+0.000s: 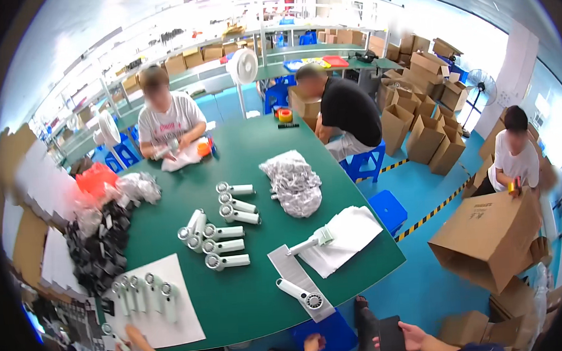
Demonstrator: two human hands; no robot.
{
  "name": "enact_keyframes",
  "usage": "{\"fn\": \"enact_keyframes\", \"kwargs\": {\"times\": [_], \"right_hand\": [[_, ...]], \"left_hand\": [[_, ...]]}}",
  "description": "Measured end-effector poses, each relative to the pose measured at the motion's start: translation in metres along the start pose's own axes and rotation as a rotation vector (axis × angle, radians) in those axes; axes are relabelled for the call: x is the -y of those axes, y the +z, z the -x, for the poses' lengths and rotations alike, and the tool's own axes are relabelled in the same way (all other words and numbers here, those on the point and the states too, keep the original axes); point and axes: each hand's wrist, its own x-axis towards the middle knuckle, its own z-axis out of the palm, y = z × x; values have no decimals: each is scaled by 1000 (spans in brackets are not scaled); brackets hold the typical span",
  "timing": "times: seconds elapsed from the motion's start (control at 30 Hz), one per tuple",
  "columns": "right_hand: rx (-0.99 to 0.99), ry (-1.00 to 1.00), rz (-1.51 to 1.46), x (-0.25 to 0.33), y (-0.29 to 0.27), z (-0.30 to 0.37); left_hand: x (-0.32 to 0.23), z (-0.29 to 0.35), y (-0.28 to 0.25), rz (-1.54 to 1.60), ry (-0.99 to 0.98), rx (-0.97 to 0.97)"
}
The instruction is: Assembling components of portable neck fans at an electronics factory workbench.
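At the lower edge my left hand [313, 345] hovers over a blue stool, its fingers curled in and nothing visible in them. My right hand [415, 337] grips a dark, flat rectangular thing [392, 339], with fingertips showing past its far side; its exact kind cannot be made out. On the green table [263, 316] in front of me, a pale handheld fan [297, 293] lies on a grey strip. Beyond it, another pale device [310, 243] rests by a stack of white sleeves [351, 238].
Several handheld fans [227, 245] lie mid-table near crumpled clear bags [294, 182]. At left, a co-worker's hands [137, 339] handle a fan beside a white sheet [181, 327] with more fans. Other people sit across the table. A person at right holds a large carton [481, 228].
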Motion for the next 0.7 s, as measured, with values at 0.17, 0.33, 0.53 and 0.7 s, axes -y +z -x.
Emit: {"fn": "enact_keyframes", "kwargs": {"times": [0.17, 0.33, 0.53, 0.7], "right_hand": [[184, 4, -340, -68, 31, 1], [246, 107, 109, -59, 58, 11], [269, 32, 447, 23, 7, 57], [476, -41, 137, 118, 46, 92]], "left_hand": [[10, 99, -94, -847, 149, 207], [10, 141, -262, -1254, 272, -275], [134, 192, -200, -259, -7, -541], [272, 240, -105, -373, 113, -347]]}}
